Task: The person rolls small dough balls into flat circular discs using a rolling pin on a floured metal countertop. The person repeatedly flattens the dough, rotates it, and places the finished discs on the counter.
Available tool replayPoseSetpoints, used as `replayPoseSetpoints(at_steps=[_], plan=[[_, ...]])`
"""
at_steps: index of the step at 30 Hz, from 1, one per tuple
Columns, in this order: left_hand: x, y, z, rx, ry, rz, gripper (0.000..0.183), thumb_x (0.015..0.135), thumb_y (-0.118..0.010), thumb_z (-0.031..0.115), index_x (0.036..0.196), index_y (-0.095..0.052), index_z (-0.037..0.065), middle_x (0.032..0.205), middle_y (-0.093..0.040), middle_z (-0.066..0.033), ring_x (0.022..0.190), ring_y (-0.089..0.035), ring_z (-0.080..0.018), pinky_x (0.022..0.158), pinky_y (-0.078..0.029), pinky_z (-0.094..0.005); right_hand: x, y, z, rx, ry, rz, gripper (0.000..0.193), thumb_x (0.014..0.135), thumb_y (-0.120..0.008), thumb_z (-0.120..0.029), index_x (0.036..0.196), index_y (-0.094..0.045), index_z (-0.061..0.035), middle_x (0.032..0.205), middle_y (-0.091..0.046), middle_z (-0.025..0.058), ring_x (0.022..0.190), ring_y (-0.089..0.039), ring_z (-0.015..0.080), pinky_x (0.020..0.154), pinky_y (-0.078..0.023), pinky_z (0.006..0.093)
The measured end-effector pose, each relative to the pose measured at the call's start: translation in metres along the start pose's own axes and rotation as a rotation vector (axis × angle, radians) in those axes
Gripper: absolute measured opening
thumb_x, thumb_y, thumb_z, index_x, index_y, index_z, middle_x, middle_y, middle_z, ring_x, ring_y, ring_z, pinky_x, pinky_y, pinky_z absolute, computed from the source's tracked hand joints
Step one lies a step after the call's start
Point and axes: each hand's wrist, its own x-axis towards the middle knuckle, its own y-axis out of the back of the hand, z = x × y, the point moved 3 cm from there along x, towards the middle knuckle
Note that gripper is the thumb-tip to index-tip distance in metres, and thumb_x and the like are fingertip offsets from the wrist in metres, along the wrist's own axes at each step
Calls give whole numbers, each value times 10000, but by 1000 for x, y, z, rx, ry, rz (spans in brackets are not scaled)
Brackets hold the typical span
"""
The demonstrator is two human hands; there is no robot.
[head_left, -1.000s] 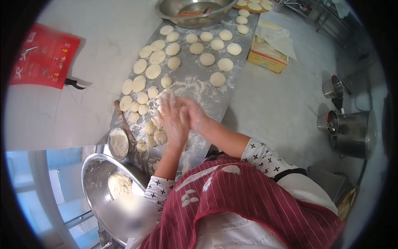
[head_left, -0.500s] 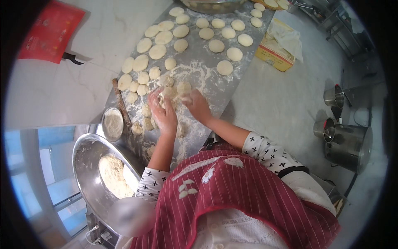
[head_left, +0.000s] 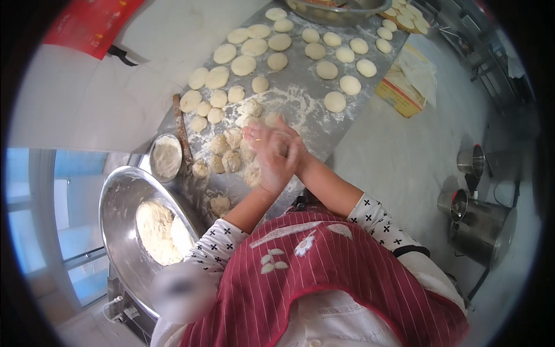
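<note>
My left hand (head_left: 272, 162) and my right hand (head_left: 299, 147) meet over the floured worktop, palms toward each other and overlapping, with their fingers smeared by motion. Whether a piece of dough lies between them is hidden. Just beyond the fingertips, a pale dough piece (head_left: 273, 119) is partly covered. Several rough dough lumps (head_left: 231, 161) cluster beside my left hand, and another lump (head_left: 219, 205) lies nearer to me. Farther off, flattened dough rounds (head_left: 243, 65) spread over the grey worktop (head_left: 300, 72).
At left stand a steel basin (head_left: 118, 225) holding a large dough mass (head_left: 153, 228), a flour bowl (head_left: 166, 157) and a rolling pin (head_left: 182, 128). A metal bowl (head_left: 338, 14) sits at the far end. A yellow box (head_left: 399, 97) and steel pots (head_left: 480, 222) are at right.
My hands were apart, the left over the lumps and the right beside a dough piece; now they have come together farther right. The view has shifted slightly.
</note>
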Motion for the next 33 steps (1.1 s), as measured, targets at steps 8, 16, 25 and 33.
replayPoseSetpoints(at_steps=[8,16,25,33], plan=[[7,26,-1,-440,-136,-152,118,795,-655,98,856,-567,47,851,-566,-137,790,-511,-339,741,-384,-452,-5,-1,-10,67,-128,141,665,1002,-306,-529,1369,-419,13,1315,-536,163,1215,-514,298,1042,-412,421],[-2,31,-9,-343,6,-252,140,788,-636,107,903,-590,43,1047,-529,-169,943,-537,-374,800,-421,-466,5,-10,7,22,-193,189,909,920,-269,-713,1374,-373,68,1401,-445,256,1290,-459,344,1064,-383,442],[24,-5,-251,333,352,-260,234,802,-664,209,970,-630,50,892,-650,-197,830,-607,-387,784,-478,-483,5,9,10,-330,-139,433,769,960,-319,-634,1341,-427,24,1316,-524,191,1197,-523,291,970,-434,405],[39,-92,-143,228,81,-499,313,790,-711,271,994,-655,40,987,-646,-212,856,-612,-405,809,-499,-453,-29,54,5,-306,-148,602,603,1000,-342,-523,1254,-511,-3,1225,-590,165,1101,-594,277,918,-466,388]])
